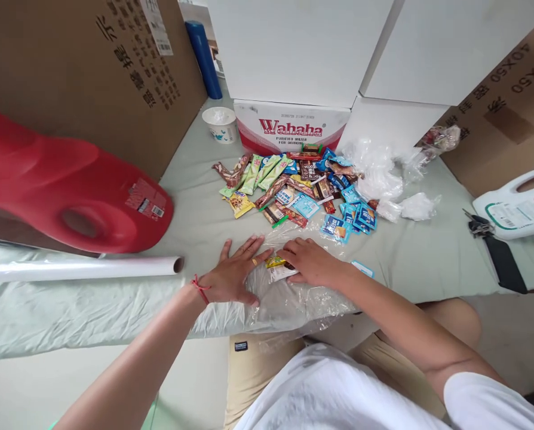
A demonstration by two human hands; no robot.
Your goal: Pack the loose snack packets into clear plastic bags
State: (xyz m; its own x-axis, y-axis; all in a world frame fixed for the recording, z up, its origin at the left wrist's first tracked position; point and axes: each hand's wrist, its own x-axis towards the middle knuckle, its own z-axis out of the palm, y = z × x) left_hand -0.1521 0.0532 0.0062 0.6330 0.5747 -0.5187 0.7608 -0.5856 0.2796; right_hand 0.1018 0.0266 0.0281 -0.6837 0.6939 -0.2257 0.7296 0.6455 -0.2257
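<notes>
Left hand (235, 276) lies spread; right hand (317, 263) curls over small packets (279, 272).

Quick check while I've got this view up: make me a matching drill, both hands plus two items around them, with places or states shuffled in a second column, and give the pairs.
Column one:
1. Left hand
2. Right hand
3. White roll
4. Paper cup

Column two:
A. Standing by the left end of the Wahaha carton
B. Fingers curled over small snack packets
C. Lying on the near side of the red jug
D. Fingers spread, with a red string bracelet at the wrist

Right pairs: 1-D, 2-B, 3-C, 4-A.
</notes>
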